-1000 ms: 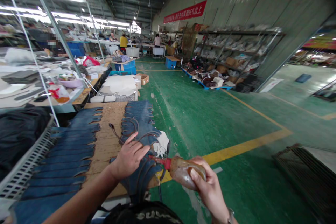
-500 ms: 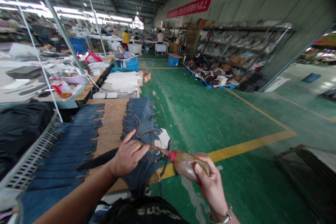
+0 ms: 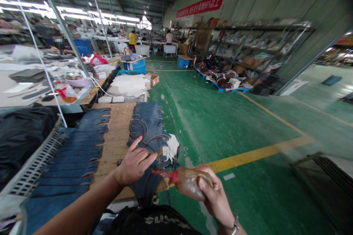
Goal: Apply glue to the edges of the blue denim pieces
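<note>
My right hand (image 3: 213, 191) is wrapped round a translucent squeeze bottle (image 3: 190, 183) with a red cap and narrow nozzle, containing brownish stuff. The bottle lies almost level, its tip pointing left, just below my left hand's fingers. My left hand (image 3: 136, 163) is over blue leather-like pieces (image 3: 146, 114), little finger raised and the other fingers bent together. It appears to pinch a dark strip (image 3: 119, 162), mostly hidden behind the hand and wrist. Curved strips with dark edges lie around the fingers.
Overlapping blue pieces (image 3: 68, 154) line the left of a brown board (image 3: 117, 128). A white crate (image 3: 30, 176) with black material stands left. Beyond is a cluttered worktable (image 3: 82, 97). A wire rack (image 3: 317, 180) is at right on the green floor (image 3: 193, 110). People work far back.
My right hand has brought the bottle left and slightly down, its tip now below my left fingers. The dark strip left of my left wrist has swung mostly out of sight.
</note>
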The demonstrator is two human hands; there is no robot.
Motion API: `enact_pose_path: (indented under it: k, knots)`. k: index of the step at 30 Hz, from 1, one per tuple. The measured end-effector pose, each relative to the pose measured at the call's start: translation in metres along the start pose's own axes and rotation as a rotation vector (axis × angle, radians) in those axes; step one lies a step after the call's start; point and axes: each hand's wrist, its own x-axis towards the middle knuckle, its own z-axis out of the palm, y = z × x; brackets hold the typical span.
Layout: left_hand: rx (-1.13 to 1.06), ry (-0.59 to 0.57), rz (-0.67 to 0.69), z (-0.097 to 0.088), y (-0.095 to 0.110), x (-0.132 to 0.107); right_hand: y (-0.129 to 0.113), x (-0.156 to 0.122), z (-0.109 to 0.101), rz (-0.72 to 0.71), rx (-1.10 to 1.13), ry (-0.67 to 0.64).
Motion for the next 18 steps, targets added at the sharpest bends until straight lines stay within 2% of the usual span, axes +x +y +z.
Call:
enact_pose_path:
  k: [6,9,12,18]
  knots:
    - [0.002,-0.026,-0.014,0.005,-0.001,-0.005,0.009,0.007,-0.004,0.003,0.037,0.160]
    - [0.007,-0.017,-0.018,0.006,-0.001,-0.005,0.009,0.004,-0.003,-0.017,0.047,0.142]
    - [0.012,-0.009,-0.025,0.006,-0.001,-0.003,0.009,0.003,-0.003,-0.048,-0.051,0.119]
    - [0.000,0.002,-0.038,0.005,-0.002,-0.002,0.014,0.008,-0.008,-0.043,0.057,0.222]
